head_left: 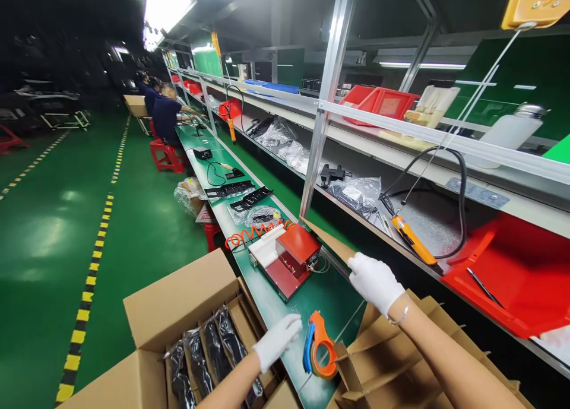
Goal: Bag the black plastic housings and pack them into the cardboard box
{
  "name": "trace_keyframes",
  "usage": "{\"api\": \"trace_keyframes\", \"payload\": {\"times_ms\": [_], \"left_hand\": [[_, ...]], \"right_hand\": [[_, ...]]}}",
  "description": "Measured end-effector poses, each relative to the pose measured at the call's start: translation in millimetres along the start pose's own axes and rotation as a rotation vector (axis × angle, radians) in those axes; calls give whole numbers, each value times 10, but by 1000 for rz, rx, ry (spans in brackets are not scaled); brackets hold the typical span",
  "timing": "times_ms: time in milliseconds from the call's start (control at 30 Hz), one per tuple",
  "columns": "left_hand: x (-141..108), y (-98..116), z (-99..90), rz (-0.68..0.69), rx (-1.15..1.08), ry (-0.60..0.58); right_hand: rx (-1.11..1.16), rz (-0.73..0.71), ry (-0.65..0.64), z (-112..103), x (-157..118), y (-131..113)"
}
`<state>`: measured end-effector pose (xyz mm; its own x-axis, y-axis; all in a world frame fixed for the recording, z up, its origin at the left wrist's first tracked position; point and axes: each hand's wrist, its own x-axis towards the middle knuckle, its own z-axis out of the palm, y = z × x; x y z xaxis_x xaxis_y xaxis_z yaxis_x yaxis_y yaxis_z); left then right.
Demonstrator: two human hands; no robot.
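Note:
My right hand (pixel 376 283), in a white glove, is closed on the end of a thin brown cardboard sheet (pixel 332 243). The sheet is tilted and seen nearly edge-on. Below that wrist stand cardboard dividers (pixel 401 349) in a crossed grid. My left hand (pixel 278 341), also gloved, has its fingers stretched out, with nothing seen in it. It hovers by the bench edge, beside an open carton (pixel 178 290) holding black parts in clear plastic bags (pixel 214 341). Right of it lies an orange and blue tape dispenser (pixel 319 346).
A red and white machine (pixel 289 254) with a coiled orange hose (pixel 253 234) sits on the green bench (pixel 225 151). Black parts (pixel 252 198) lie beyond it. An orange electric screwdriver (pixel 414 240) hangs over the shelf near a red bin (pixel 512 272). Co-workers (pixel 164 118) sit farther along.

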<state>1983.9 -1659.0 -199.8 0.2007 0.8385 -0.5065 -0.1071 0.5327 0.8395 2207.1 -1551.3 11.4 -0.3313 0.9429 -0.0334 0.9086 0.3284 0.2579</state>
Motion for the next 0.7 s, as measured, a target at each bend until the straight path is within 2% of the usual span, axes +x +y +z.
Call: {"api": "trace_keyframes", "payload": {"times_ms": [100, 200, 267, 367, 433, 500, 600, 633, 700], "left_hand": [[192, 408, 361, 80, -124, -134], [183, 731, 736, 141, -356, -312], [119, 835, 928, 171, -460, -316], [-45, 831, 1041, 229, -493, -203], [-253, 755, 975, 260, -516, -155], [-585, 634, 808, 282, -540, -129], [-1288, 364, 442, 291, -542, -76], [-1548, 246, 314, 280, -531, -42], [-2045, -35, 81, 226, -484, 6]], "right_hand": [[-22, -87, 55, -84, -337, -194], [-16, -238, 82, -25, -630, -417], [-17, -302, 105, 39, -790, -582], [17, -320, 143, 96, -1012, -776], [115, -335, 166, 118, -1200, -813], [293, -298, 231, 171, -1452, -766], [650, -30, 336, 358, -1926, -653], [770, 92, 330, 443, -2098, -648], [1032, 285, 225, 612, -2449, -745]]}}
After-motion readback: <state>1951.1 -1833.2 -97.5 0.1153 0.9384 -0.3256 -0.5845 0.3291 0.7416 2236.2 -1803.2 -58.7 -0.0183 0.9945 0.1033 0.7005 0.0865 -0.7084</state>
